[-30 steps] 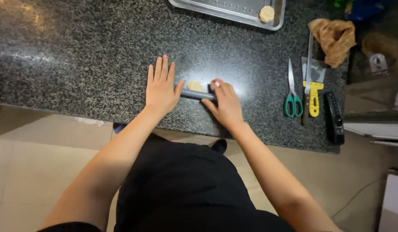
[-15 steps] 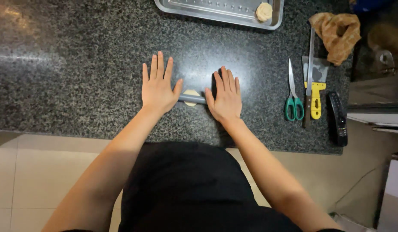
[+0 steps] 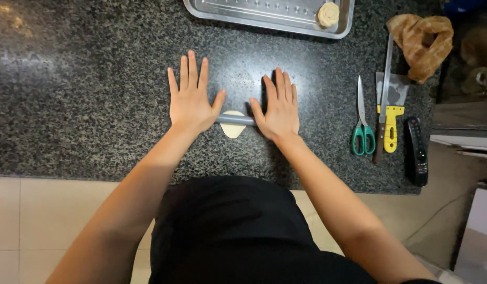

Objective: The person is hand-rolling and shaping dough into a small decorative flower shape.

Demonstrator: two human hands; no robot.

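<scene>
A thin grey rolling pin [image 3: 236, 120] lies crosswise on a small flat piece of pale dough [image 3: 233, 129] on the dark speckled stone counter [image 3: 85, 94]. My left hand [image 3: 191, 100] presses flat on the pin's left end, fingers stretched out and apart. My right hand [image 3: 277, 108] lies flat on the pin's right end, fingers straight. Most of the pin is hidden under my palms; only its middle shows between them.
A metal tray [image 3: 264, 16] with a coiled dough piece [image 3: 328, 13] stands at the counter's far edge. To the right lie green-handled scissors [image 3: 362, 123], a knife [image 3: 383, 100], a yellow-handled scraper [image 3: 390, 113], a black remote [image 3: 417, 150] and a crumpled brown cloth [image 3: 422, 39].
Both hands flattened from a curled hold on the pin and rolled it over the dough, which now shows wider and flatter between them.
</scene>
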